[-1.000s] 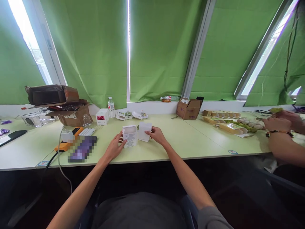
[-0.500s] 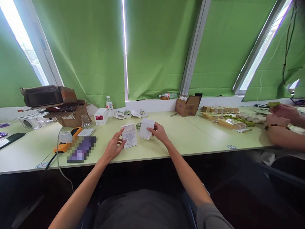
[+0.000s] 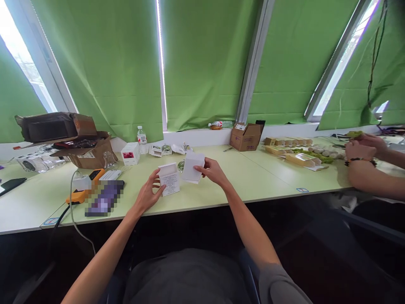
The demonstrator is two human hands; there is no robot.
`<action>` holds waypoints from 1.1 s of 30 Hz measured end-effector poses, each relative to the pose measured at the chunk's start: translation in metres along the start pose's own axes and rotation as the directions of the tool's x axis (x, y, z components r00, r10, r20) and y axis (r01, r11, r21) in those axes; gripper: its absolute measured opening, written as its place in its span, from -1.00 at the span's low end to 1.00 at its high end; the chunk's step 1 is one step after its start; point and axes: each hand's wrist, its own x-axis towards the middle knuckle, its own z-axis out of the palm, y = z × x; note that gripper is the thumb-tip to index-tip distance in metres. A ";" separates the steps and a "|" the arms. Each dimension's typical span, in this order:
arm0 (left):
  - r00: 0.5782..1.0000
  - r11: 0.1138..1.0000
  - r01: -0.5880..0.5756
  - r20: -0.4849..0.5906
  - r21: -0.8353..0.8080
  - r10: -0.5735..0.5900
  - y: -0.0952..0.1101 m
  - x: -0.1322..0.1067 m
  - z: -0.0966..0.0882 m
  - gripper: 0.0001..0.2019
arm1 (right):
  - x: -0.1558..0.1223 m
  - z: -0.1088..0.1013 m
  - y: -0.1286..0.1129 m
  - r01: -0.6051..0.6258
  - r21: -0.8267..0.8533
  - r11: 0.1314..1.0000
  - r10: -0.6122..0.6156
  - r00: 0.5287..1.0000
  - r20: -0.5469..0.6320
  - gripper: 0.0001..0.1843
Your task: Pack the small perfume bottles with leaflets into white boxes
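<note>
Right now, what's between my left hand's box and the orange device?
Head view: beside the printed box, bare table, then a white ribbed pack and a blurred purple item.

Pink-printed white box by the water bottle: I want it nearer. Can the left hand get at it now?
Probably yes: bare tabletop lies between the left hand and the pink-printed box, though the hand first must release the text-printed box.

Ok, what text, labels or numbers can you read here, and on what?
No text is readable.
Black print on the box held by the left hand: too small.
The white piece in the right hand: blank face.
Label on the bottle: blurred.
Label on the carton: too small.
Blue sticker on the table: unreadable.
</note>
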 end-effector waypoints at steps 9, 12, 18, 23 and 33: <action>0.998 0.988 0.058 0.027 -0.140 -0.055 0.008 0.002 0.004 -0.37 | -0.012 -0.004 -0.031 0.040 0.032 0.999 -0.043 0.994 0.102 -0.56; 0.996 0.980 0.090 0.044 -0.178 -0.084 0.009 0.002 0.006 -0.40 | -0.015 -0.003 -0.038 0.050 0.037 0.998 -0.054 0.992 0.116 -0.54; 0.992 0.970 0.115 0.067 -0.212 -0.103 0.014 0.001 0.010 -0.45 | -0.017 -0.001 -0.042 0.055 0.040 0.998 -0.058 0.995 0.084 -0.54; 0.996 0.978 0.084 0.058 -0.193 -0.074 0.014 0.000 0.012 -0.42 | -0.017 0.002 -0.041 0.044 0.010 0.999 -0.045 0.993 0.105 -0.54; 0.999 0.992 0.030 0.032 -0.122 -0.027 0.018 -0.002 0.014 -0.36 | -0.019 -0.001 -0.047 0.093 0.088 0.992 -0.091 0.995 -0.029 -0.54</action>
